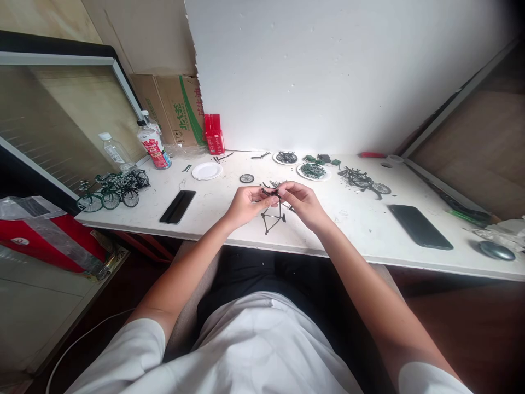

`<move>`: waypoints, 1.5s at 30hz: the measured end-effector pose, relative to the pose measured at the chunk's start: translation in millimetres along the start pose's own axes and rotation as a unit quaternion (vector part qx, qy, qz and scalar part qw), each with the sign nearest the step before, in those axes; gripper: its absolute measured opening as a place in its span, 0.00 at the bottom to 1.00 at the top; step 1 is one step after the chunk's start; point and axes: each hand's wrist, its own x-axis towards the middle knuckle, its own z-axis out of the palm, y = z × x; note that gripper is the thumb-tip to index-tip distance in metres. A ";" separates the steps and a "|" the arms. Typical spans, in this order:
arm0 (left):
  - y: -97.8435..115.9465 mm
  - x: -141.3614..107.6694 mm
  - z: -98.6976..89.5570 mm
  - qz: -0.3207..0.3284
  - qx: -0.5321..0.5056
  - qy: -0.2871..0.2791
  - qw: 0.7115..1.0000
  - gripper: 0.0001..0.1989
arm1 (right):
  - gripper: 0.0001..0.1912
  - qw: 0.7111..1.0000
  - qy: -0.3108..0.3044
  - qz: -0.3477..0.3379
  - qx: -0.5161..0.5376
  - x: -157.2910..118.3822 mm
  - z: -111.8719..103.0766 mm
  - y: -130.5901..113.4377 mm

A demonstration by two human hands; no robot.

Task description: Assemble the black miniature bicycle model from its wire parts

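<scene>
Over the front of the white table (217, 216), both my hands meet at a small black model bicycle frame (283, 218). My left hand (248, 207) is closed, thumb and fingers pinching a dark curved part at the frame's upper end. From the other side, my right hand (303, 203) is closed on the same upper end. The thin tubes hang below my fingers; the exact grip points are partly hidden. Just behind my hands lies a loose small spoked wheel (246, 178).
Finished-looking model bicycles (112, 191) stand at the left. Phones lie on both sides, one black (178, 207), one dark (420, 226). Behind are a white paper plate (207, 171), a plate of green parts (314, 171), a pile of black parts (361, 179) and bottles (153, 145).
</scene>
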 end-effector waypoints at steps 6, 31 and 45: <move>1.5 -1.5 1.4 -0.001 -0.012 0.006 1.000 0.23 | 0.21 1.000 -0.004 0.011 0.020 -0.7 0.4 2.9; 0.9 -2.4 1.5 0.030 0.017 0.026 0.999 0.21 | 0.19 0.999 0.004 -0.021 0.024 0.6 3.1 5.3; 3.1 -1.7 2.2 0.030 0.012 0.032 0.999 0.21 | 0.18 0.999 0.018 -0.028 0.021 0.4 6.8 7.8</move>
